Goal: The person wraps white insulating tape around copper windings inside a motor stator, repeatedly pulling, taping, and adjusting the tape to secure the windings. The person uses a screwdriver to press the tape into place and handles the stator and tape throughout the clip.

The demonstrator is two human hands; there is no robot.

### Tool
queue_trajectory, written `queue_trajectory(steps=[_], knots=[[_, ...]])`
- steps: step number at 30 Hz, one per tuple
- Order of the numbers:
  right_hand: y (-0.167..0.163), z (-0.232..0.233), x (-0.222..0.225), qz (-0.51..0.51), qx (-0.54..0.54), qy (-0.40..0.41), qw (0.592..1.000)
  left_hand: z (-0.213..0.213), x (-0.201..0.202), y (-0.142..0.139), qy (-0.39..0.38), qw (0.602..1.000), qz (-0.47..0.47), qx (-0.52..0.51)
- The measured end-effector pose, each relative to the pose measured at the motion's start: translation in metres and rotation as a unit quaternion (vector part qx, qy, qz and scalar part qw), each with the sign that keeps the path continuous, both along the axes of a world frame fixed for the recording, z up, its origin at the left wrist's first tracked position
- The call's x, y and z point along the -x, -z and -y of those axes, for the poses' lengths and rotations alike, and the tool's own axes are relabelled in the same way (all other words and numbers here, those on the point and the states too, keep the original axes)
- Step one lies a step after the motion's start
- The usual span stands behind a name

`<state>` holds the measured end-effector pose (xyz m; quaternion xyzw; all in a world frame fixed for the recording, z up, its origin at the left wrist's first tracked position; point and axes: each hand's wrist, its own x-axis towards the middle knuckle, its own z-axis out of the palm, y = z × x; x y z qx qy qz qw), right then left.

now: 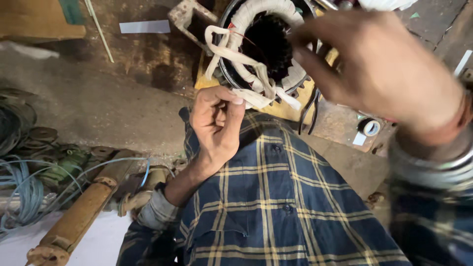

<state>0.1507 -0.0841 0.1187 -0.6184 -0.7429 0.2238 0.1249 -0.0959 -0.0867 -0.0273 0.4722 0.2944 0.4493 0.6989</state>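
A round, black-cored motor stator wrapped in white cloth winding tape (266, 37) stands tilted – a loose, flat strip of cream tape (241, 61) hangs off its front rim, kinked and looped.

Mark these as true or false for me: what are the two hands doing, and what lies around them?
1. The left hand pinches a strip of white tape. True.
2. The tape runs to a winding inside a round motor stator. True.
3. The right hand rests flat on the floor. False: it is raised near the stator, blurred.
4. The person wears a plain red shirt. False: the shirt is blue with yellow checks.
5. Blue cable lies at the left. True.
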Motion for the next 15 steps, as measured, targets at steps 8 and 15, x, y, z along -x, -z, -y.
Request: queue_trajectory(steps=[8,15], knots=[[0.043,0.058,0.066,-0.019,-0.137,0.130,0.982,-0.002,-0.001,-0.002,-0.004,0.999,0.034,0.012],[0.046,0.089,0.066,-0.247,-0.153,0.234,0.928,-0.018,-0.004,-0.020,-0.002,0.970,-0.115,-0.214]])
